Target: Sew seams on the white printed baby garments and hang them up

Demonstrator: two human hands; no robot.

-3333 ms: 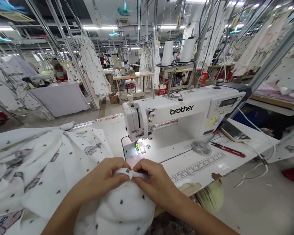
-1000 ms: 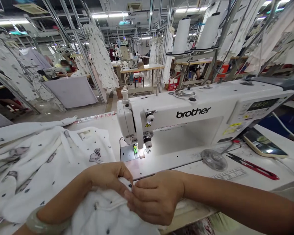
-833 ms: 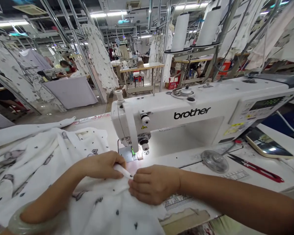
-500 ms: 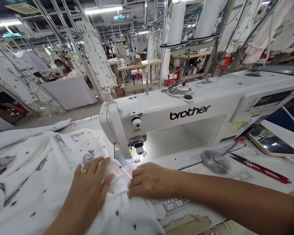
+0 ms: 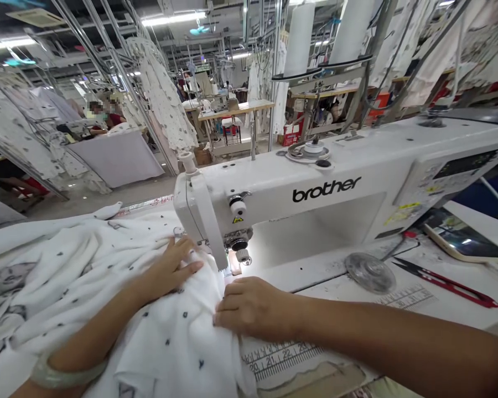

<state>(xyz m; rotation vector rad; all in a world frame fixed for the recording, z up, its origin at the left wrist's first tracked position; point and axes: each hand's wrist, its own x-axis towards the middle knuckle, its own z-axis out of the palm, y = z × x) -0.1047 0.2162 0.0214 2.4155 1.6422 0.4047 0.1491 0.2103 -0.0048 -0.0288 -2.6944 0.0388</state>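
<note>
Head view: white printed cloth (image 5: 182, 342) lies over the left part of the table (image 5: 332, 288), heaped in loose folds from the far left down to the near edge, its right side running up beside the needle end of the sewing machine (image 5: 269, 190). Judging by how it drapes, I'd call it soft and light, limp rather than stiff, unlikely to break but apt to crease, bunch or drag under its own bulk. Best hold, I reckon: a finger pinch at the right edge, plus a flat palm to steady the folds. My left hand (image 5: 168, 271) rests palm down on top, just left of the machine head, fingers loosely extended, thumb apart, not clenched. My right hand (image 5: 251, 309) is curled at the cloth's right edge, fingers bent together and apparently grasping it; the thumb is hidden. Printed ruler (image 5: 280, 356) shows near my right wrist, red-handled snips (image 5: 452, 283) farther right. Whether any cloth sits under the presser foot, I cannot tell: the machine head hides that spot.
</note>
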